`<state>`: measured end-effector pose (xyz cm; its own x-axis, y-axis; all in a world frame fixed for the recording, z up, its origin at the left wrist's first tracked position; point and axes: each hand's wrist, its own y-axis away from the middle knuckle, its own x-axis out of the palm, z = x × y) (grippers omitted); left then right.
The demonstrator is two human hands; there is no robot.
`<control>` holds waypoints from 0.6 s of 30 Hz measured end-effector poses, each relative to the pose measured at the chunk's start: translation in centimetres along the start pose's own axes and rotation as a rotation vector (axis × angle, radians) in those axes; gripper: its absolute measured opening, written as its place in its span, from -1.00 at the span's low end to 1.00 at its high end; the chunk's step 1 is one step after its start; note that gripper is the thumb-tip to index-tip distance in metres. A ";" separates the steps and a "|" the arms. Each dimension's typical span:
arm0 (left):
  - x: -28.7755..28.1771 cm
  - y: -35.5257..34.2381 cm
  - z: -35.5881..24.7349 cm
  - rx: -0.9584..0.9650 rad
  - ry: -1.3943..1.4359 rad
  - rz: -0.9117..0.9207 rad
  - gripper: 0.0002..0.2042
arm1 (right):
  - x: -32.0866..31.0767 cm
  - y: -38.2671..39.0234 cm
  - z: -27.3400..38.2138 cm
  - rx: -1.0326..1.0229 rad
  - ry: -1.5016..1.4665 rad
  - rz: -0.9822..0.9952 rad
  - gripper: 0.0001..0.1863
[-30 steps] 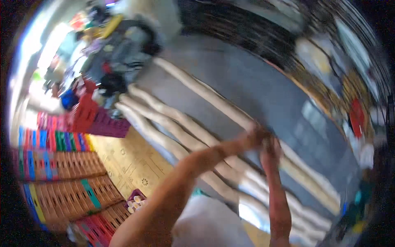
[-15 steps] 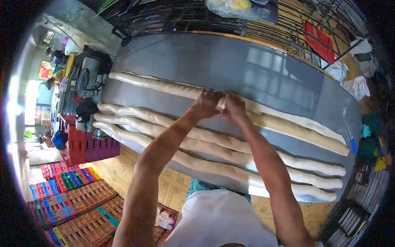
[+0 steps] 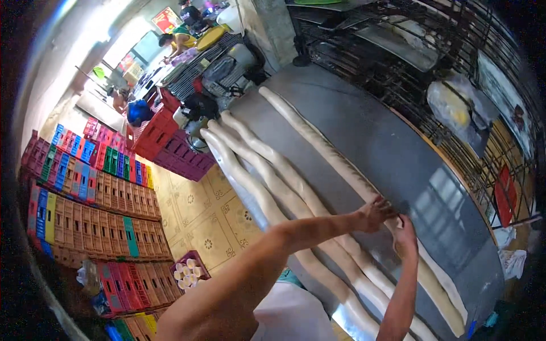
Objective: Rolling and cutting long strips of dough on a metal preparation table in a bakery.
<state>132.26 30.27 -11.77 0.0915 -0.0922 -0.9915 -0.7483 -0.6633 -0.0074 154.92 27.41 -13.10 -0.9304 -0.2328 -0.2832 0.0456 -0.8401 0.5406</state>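
Note:
A long pale dough roll [image 3: 325, 142] stretches across the grey table [image 3: 347, 105]. Its far-left stretch is folded into a narrow rope. Toward the near right it lies as a wider strip with an unfolded flap along its outer side. My left hand [image 3: 376, 215] grips the roll past its middle, fingers pressed to the dough. Right beside it, my right hand [image 3: 406, 236] pinches the dough's edge; its fingertips are partly hidden. Three finished-looking dough ropes, one of them the nearest rope [image 3: 250, 183], lie side by side nearer my body, partly covered by my left forearm.
Stacked colourful plastic crates [image 3: 108, 193] stand on the tiled floor [image 3: 202, 221] at left. A red crate [image 3: 156, 133] and machinery border the table's left end. Metal racks [image 3: 364, 48] line the far side, with a plastic bag [image 3: 455, 111]. A person [image 3: 181, 42] works in the background.
My view has swung to the left, so the table now runs diagonally. Both hands stay on the same dough roll, seemingly a little farther along toward its right end.

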 end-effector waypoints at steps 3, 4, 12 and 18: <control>3.1 -1.3 1.8 -0.026 -0.005 0.016 -0.26 | 4.2 5.2 5.2 -0.303 0.491 -0.181 -0.36; 3.9 -1.2 2.6 -0.063 0.010 0.017 -0.27 | 5.7 6.5 6.3 -0.494 1.054 -0.426 -0.40; 5.1 -3.5 -1.3 0.160 0.179 -0.134 -0.08 | -4.0 0.4 -0.1 -0.167 0.213 0.207 -0.33; 3.5 -5.3 -1.0 0.023 0.316 0.125 -0.40 | 2.9 6.8 3.1 -0.385 1.058 -0.303 -0.32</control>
<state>137.20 32.74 -15.04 0.1939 -0.3998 -0.8959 -0.7812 -0.6154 0.1055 151.40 22.53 -7.84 -0.1626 -0.1366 -0.9772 0.1499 -0.9823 0.1123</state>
